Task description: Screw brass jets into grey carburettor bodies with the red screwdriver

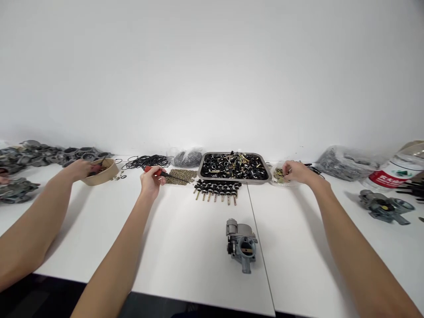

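Observation:
My left hand (151,182) is closed round a screwdriver with a red handle (153,170); its dark shaft reaches over a spread of small brass parts (180,176). My right hand (293,171) has its fingers pinched at a clear plastic bag of small yellowish parts (279,173); what the fingertips hold, if anything, is too small to name. A grey metal carburetor (241,245) stands on the white table in front, touched by neither hand. Between the hands lie a tray of black and brass parts (234,180) and rows of black-topped brass pieces (217,190).
At the left, another person's hand (79,169) reaches to a round tan container (104,176). Black rings (147,161) and a bag (188,158) lie near the wall. To the right are a bag of dark parts (347,163), a labelled plastic bottle (395,171) and another carburetor (386,206).

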Demonstrator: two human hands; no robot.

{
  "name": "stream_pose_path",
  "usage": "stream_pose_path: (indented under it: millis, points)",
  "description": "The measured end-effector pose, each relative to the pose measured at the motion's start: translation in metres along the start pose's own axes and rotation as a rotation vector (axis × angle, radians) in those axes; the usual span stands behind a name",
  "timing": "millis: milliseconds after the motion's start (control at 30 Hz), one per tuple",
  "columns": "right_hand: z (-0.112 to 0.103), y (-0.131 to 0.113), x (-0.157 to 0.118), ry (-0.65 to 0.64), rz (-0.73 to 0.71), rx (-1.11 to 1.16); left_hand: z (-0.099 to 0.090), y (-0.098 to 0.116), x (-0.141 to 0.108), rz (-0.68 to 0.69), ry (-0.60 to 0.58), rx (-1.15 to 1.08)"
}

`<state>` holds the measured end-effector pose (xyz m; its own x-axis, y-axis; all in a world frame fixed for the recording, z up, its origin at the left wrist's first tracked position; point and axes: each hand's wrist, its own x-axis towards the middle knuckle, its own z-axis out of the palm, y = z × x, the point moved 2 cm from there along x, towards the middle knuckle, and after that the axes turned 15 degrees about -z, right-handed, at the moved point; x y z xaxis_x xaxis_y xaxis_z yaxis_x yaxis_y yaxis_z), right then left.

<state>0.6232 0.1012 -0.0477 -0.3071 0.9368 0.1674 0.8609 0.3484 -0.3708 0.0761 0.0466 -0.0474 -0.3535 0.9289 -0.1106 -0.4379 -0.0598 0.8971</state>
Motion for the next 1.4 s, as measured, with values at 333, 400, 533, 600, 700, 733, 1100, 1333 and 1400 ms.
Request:
stream_pose_path:
  millis: [333,400,533,600,700,733,1100,1333,1400]
  points:
    - [0.025,0.013,0.005,-0.007,-0.046,0.004,-0.001,-0.002,0.0,0.025,-0.007,0.056]
    - [0.028,0.016,0.007,-0.018,-0.052,0.022,-0.001,-0.003,-0.001,0.027,-0.016,0.068]
    - [0.032,0.019,0.009,-0.048,-0.059,0.06,0.001,-0.003,-0.003,0.033,-0.032,0.076]
    - [0.033,0.02,0.008,-0.055,-0.062,0.071,0.002,-0.004,-0.004,0.03,-0.041,0.077]
    - [0.033,0.02,0.008,-0.062,-0.075,0.071,0.005,-0.006,-0.004,0.02,-0.057,0.086]
    - [0.033,0.02,0.008,-0.066,-0.078,0.068,0.006,-0.007,-0.004,0.016,-0.062,0.09]
    - [0.016,0.006,0.002,-0.042,0.0,0.082,0.01,-0.011,-0.006,0.008,-0.07,0.113]
    - [0.002,-0.004,0.007,0.006,-0.018,0.073,0.01,-0.008,-0.006,0.012,-0.072,0.105]
    - [-0.005,-0.017,0.008,0.02,-0.049,0.11,0.011,-0.006,-0.007,0.009,-0.069,0.092]
